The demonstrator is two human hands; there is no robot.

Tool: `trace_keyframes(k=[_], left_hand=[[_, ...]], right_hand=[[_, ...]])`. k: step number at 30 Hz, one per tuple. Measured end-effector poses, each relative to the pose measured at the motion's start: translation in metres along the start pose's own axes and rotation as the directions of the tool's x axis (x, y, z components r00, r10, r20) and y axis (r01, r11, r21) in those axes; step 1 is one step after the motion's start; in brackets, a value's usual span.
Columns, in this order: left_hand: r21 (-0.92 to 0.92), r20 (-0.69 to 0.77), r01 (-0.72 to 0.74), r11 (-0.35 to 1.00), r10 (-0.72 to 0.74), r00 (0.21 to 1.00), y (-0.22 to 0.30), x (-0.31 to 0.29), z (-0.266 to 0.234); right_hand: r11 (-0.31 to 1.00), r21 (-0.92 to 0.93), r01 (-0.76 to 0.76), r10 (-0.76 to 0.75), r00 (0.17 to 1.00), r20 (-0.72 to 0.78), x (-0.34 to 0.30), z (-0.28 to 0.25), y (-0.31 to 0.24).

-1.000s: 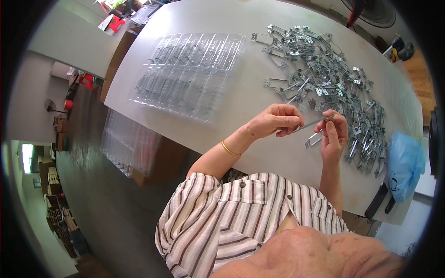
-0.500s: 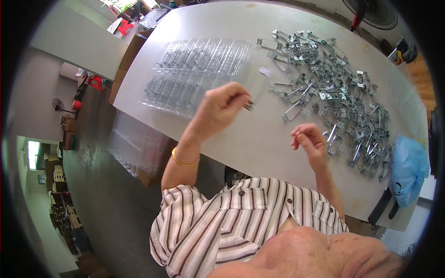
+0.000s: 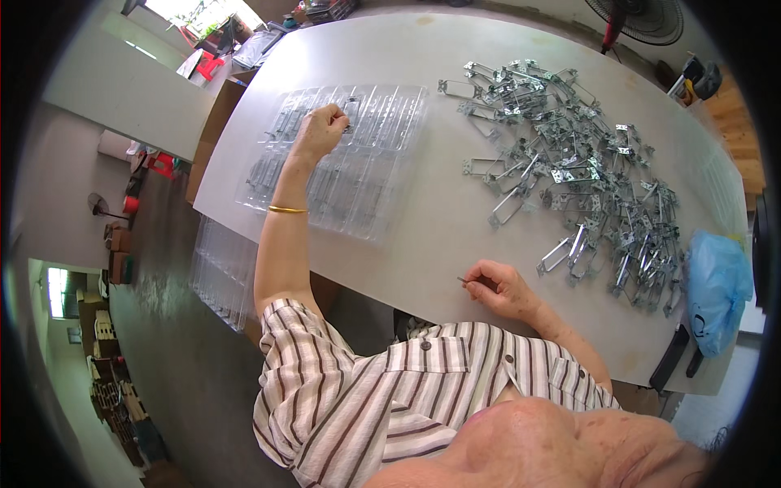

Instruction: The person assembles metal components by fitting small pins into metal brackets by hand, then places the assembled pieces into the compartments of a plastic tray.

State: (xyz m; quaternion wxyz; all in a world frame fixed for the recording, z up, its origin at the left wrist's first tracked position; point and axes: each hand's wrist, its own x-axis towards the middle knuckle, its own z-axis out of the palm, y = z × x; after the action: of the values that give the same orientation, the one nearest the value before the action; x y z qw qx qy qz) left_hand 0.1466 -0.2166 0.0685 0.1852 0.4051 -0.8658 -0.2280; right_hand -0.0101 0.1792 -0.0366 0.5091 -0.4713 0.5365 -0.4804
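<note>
The left hand [image 3: 323, 130], toward eleven o'clock in the view, is curling its fingertips together beside a metal bracket [image 3: 351, 108], which is sitting over a slot of the clear plastic tray [image 3: 404, 137]; whether the grip is clamping on that bracket I cannot tell. The hand and forearm are hiding part of the tray, where other grey brackets are lying in rows. Toward four o'clock, the right hand [image 3: 503, 291] is pinching a slim dark piece [image 3: 462, 280] between thumb and finger, near the front edge of the bench [image 3: 443, 207]. At two o'clock a tangled heap of brackets [image 3: 573, 175] is spreading, pieces overlapping and crossing. Just past three, a blue plastic bag [image 3: 717, 293] is standing close beside the heap, with a black object [image 3: 669, 358] lying just below it. Near nine, stacked clear trays [image 3: 220, 272] are sitting lower than the bench. Between one and two, a fan [image 3: 651, 16] is standing beyond the far edge.
</note>
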Motion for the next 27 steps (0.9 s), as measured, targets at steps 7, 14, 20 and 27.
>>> trace_keyframes(k=[7,14,20,27], left_hand=[[0.061,0.125,0.045,0.997,-0.053,0.991,-0.008,0.017,0.009],[0.223,0.127,-0.070,0.972,0.042,0.991,-0.023,0.019,0.013],[0.255,0.125,-0.077,0.964,0.046,0.991,-0.017,0.016,0.012],[0.455,0.064,-0.237,0.858,0.234,0.970,0.101,-0.040,0.013]], right_hand=[[1.000,0.015,0.007,-0.007,1.000,0.005,0.001,-0.002,0.004],[1.000,-0.023,0.012,-0.012,1.000,0.001,0.001,0.000,0.001],[0.997,-0.066,0.033,-0.035,0.999,-0.029,-0.002,0.003,-0.006],[0.978,-0.137,0.158,-0.159,0.987,0.003,-0.002,-0.006,-0.006]])
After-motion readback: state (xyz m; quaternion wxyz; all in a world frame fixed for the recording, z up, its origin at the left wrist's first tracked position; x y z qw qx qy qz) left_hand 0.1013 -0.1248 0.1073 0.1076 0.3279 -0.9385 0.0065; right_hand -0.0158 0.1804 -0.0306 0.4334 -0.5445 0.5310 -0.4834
